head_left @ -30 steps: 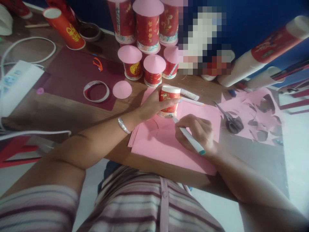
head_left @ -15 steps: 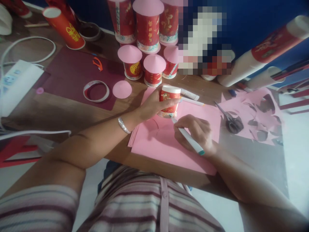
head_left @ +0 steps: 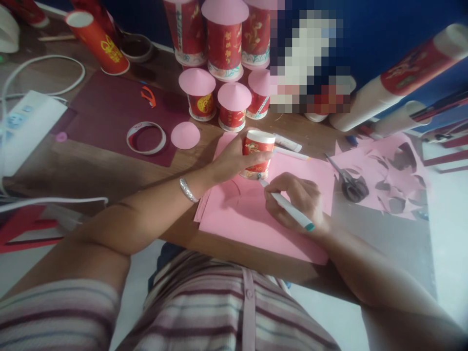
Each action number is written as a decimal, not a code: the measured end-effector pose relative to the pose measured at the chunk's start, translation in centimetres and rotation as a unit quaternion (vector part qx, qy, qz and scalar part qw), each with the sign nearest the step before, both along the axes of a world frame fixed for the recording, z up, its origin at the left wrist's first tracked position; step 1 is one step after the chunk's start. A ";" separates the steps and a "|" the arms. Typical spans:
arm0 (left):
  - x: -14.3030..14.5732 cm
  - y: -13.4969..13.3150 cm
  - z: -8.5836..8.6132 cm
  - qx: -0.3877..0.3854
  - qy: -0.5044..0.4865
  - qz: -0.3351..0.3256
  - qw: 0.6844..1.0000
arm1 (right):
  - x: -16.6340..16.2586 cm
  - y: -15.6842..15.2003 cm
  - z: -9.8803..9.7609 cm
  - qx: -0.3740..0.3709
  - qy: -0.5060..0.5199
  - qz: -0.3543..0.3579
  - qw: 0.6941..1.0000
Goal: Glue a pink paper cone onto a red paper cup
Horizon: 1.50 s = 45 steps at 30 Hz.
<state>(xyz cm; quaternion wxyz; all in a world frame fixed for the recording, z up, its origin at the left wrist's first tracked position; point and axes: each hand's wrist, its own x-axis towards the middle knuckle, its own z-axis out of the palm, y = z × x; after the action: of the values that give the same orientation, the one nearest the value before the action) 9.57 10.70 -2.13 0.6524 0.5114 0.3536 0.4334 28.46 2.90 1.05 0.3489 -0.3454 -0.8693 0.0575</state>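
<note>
My left hand [head_left: 234, 161] is wrapped round a red paper cup [head_left: 259, 144] with a white rim and gold print, its thumb across the front. In my right hand [head_left: 296, 200] is a white marker [head_left: 292, 212] with a green end, and its tip is at the white band along the cup's bottom edge. Whether the tip touches the band I cannot tell. Both hands are over a stack of pink paper sheets [head_left: 263, 234]. Just behind the cup lie a capped white marker [head_left: 292, 153] and a short printed paper roll [head_left: 287, 142].
Red cups with pink cone tops [head_left: 234, 97] stand in rows at the back. Scissors [head_left: 353, 187] rest by cut pink scraps [head_left: 387, 170] at right. To the left are a paper ring [head_left: 146, 138], a pink cone [head_left: 185, 135], a red tube [head_left: 98, 46] and a white power strip [head_left: 34, 129].
The cup in my left hand has shifted very slightly to the right. The marker's green end has moved a little right and up, while its tip stays by the cup's base.
</note>
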 end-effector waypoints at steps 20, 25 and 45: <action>-0.1 -0.2 -0.5 0.035 0.047 0.001 0.998 | 0.0 0.1 0.1 -0.134 0.044 -0.038 0.989; -0.1 -0.1 -0.5 0.033 0.043 -0.008 0.999 | -0.1 0.0 0.0 -0.097 0.040 -0.026 0.994; -0.1 -0.2 -0.2 0.020 0.039 -0.010 0.999 | -0.2 0.0 0.0 -0.060 0.023 -0.025 0.998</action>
<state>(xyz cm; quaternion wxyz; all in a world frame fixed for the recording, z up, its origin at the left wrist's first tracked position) 9.50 10.55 -2.34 0.6323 0.5440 0.3648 0.4138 28.29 2.92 1.08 0.3491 -0.3862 -0.8468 0.1089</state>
